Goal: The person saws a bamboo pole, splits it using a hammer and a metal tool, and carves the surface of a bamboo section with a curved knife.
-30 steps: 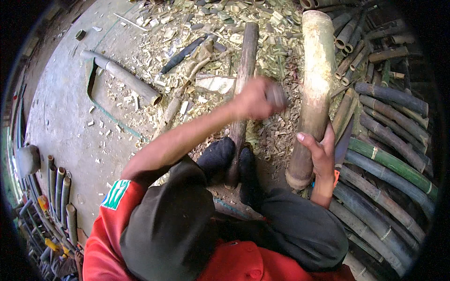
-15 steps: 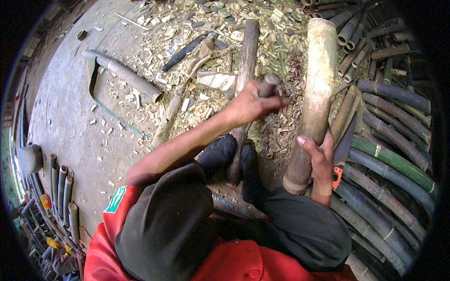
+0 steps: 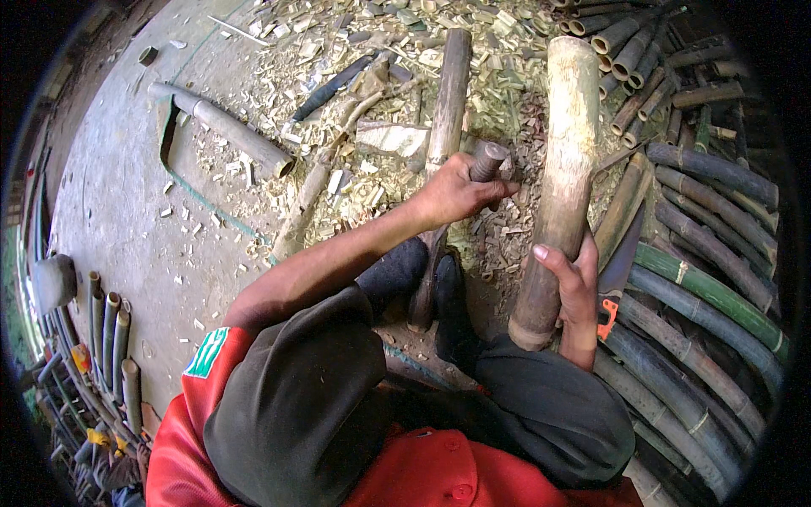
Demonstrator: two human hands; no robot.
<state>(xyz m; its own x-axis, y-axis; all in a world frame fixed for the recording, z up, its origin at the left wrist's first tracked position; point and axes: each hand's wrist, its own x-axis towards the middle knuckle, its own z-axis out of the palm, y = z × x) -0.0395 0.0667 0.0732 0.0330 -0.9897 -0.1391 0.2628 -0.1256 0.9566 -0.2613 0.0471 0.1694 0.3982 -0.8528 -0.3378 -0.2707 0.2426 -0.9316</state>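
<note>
My right hand [image 3: 577,275] is closed round the lower half of a thick bamboo piece [image 3: 564,160], its thumb across the front and its fingers mostly hidden behind. The piece leans slightly, with a pale, chipped upper part and brown skin lower down; its bottom end is by my right knee. My left hand [image 3: 456,190] forms a fist round a dark ridged rod or handle [image 3: 488,162]. One round end pokes up out of the grip, and the rest is hidden. Left hand and bamboo are apart. Beneath the left hand lies a dark wooden pole [image 3: 448,93], reaching down between my feet.
Pale chips [image 3: 372,194] cover the ground ahead. A bamboo tube [image 3: 232,135] and a dark-wrapped tool [image 3: 334,87] lie to the left. Stacked bamboo poles [image 3: 718,270] crowd the right, near a saw with an orange handle [image 3: 607,318]. More poles [image 3: 110,329] stand at far left.
The left hand, blurred earlier, now shows sharply, hardly shifted. The bamboo's upper end has tipped slightly left, while my right hand keeps its hold.
</note>
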